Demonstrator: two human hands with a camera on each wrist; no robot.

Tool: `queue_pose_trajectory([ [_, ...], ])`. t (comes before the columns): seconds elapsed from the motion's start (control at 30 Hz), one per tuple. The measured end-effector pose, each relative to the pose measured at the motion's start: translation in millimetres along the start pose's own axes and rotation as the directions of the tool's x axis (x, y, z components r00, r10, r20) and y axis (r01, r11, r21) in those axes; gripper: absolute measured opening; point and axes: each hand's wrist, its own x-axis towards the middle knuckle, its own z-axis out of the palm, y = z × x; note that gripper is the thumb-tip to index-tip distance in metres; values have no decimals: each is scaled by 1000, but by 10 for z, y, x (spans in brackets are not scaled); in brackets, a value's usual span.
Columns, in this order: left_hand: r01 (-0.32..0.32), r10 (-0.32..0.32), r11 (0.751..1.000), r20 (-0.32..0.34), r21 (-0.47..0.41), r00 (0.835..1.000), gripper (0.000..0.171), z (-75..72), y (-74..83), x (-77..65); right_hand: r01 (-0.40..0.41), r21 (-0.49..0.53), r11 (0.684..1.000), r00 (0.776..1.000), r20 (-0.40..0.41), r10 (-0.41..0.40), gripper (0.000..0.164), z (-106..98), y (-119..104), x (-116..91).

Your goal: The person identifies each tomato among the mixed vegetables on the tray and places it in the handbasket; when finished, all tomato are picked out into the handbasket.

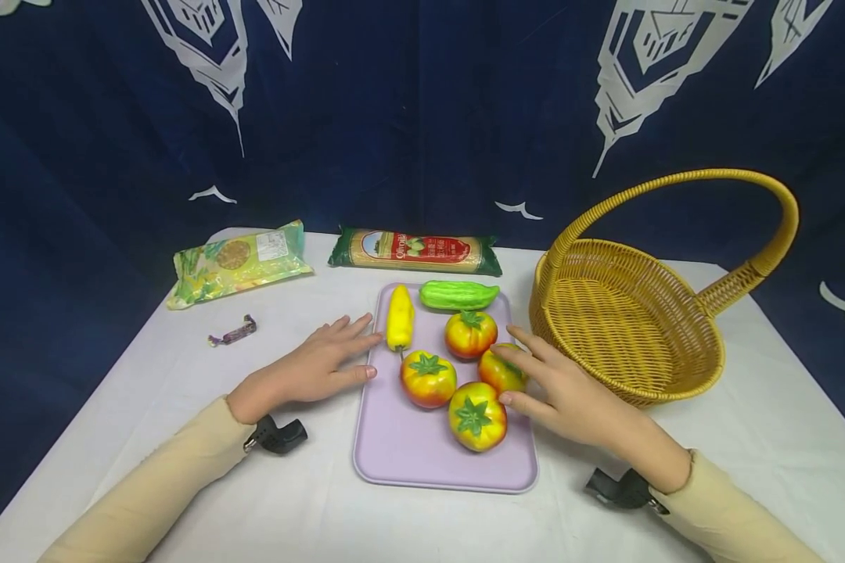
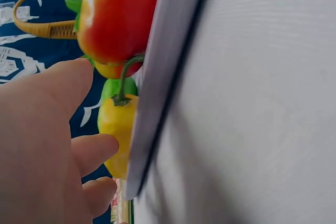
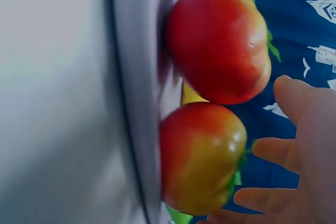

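Observation:
A lilac tray [image 1: 422, 457] holds several red-and-yellow tomatoes [image 1: 477, 417] with green leafy tops, a yellow pepper [image 1: 399, 317] and a green ridged vegetable [image 1: 459, 295]. My left hand [image 1: 317, 366] hovers by the tray's left edge, fingers spread and holding nothing. Its fingertips are close to the yellow pepper [image 2: 118, 129]; in the left wrist view a gap shows between thumb and tomato [image 2: 118, 17]. Over the tray's right edge, my right hand [image 1: 577, 391] has its fingers extended beside the rightmost tomato [image 1: 501, 369], partly covering it. The right wrist view shows two tomatoes [image 3: 220, 43] near that hand, ungripped.
A wicker basket [image 1: 627, 336] with a tall handle stands right of the tray. Behind the tray lies a spaghetti pack [image 1: 415, 250]. To the left are a green-yellow food packet [image 1: 235, 266] and a small wrapped candy [image 1: 234, 332]. A dark blue curtain hangs behind the table.

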Motion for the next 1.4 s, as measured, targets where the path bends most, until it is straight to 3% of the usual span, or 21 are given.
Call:
queue_pose_trajectory([
  [0.27, -14, 14, 1000, -10, -9, 1000, 62, 95, -2, 10, 0, 32, 999, 999, -50, 2, 43, 128, 56, 24],
  [0.83, -80, 75, 996, -95, -43, 993, 61, 207, -143, 53, 15, 120, 993, 997, -71, -7, 48, 188, 138, 29],
  [1.4, -74, 68, 995, -87, -63, 994, 59, 203, -147, 58, 2, 143, 990, 999, -52, 6, 49, 175, 146, 25],
])
